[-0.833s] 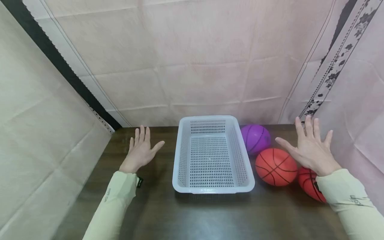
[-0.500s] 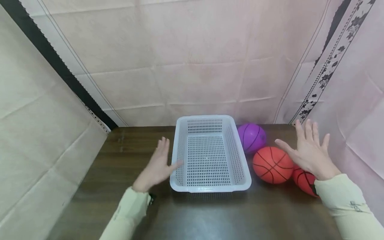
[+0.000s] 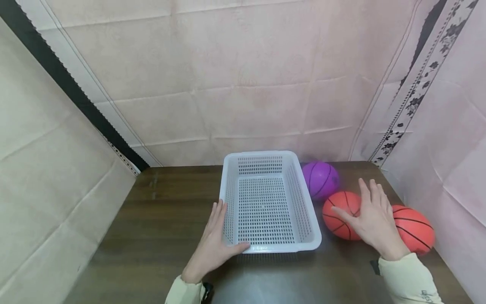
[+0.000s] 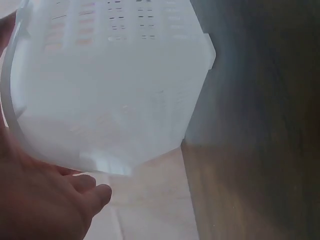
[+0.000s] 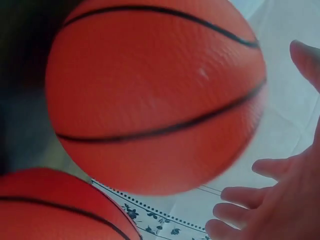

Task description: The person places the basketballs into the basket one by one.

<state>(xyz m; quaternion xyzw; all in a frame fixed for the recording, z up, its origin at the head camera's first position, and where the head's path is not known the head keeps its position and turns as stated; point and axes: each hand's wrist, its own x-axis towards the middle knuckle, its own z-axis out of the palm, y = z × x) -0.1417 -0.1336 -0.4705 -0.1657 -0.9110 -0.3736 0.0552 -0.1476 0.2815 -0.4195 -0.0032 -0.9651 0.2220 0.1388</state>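
Observation:
A white slotted plastic basket (image 3: 263,202) stands on the dark wooden table. My left hand (image 3: 210,249) lies along its near left corner, fingers straight beside the left wall and thumb at the near rim. The left wrist view shows the basket's smooth wall (image 4: 110,100) close to that hand (image 4: 50,200); firm contact cannot be made out. Palm down with spread fingers, my right hand (image 3: 376,223) hovers by two orange basketballs, one on its left (image 3: 339,215) and one on its right (image 3: 414,230). In the right wrist view, these fingers (image 5: 240,195) are apart from the nearest ball (image 5: 160,100).
A purple basketball (image 3: 320,180) rests behind the orange ones, against or close beside the basket's right side. Pale fabric walls (image 3: 250,84) enclose the table (image 3: 171,211) at the back, left and right.
My left hand has moved right and nearer, from beside the basket to its near left corner. My right hand has come down and leftward, between the orange balls. The basket and balls stay put.

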